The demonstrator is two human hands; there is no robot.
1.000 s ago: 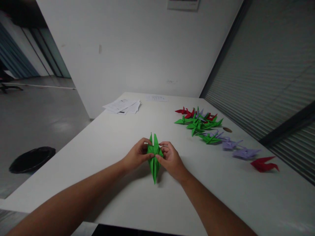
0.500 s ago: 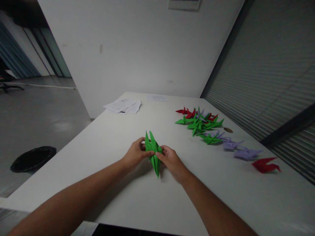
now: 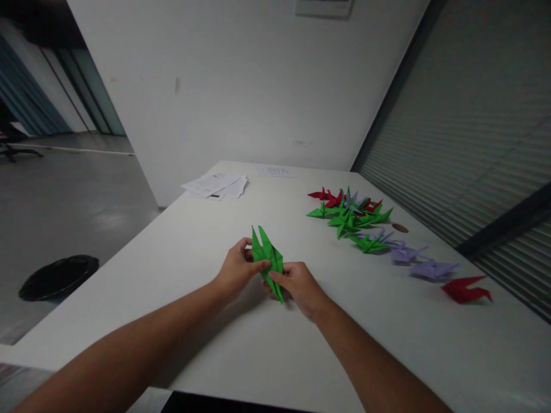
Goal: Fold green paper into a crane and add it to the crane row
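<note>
A folded green origami paper (image 3: 267,252) with long pointed tips is held between my hands just above the white table (image 3: 206,344). My left hand (image 3: 238,267) pinches its left side, thumb lying on top near the middle. Lower down on the right, my right hand (image 3: 299,284) grips the paper's lower part, its thumb pressed on the front and some fingers behind. Two narrow points stick up and away from me; another tip points down toward me. Parts of both hands' fingers are hidden behind the paper.
Several green, red and purple paper cranes (image 3: 344,218) crowd the table's right side, with a red crane (image 3: 467,290) nearest. Printed sheets (image 3: 215,184) lie at the far left. A black-lined bin (image 3: 59,278) stands on the floor at left. A round hole (image 3: 400,228) marks the tabletop.
The green paper has tilted and shifted slightly left. My right thumb has slid lower on it, and my right fingers now show beneath the lower tip.
</note>
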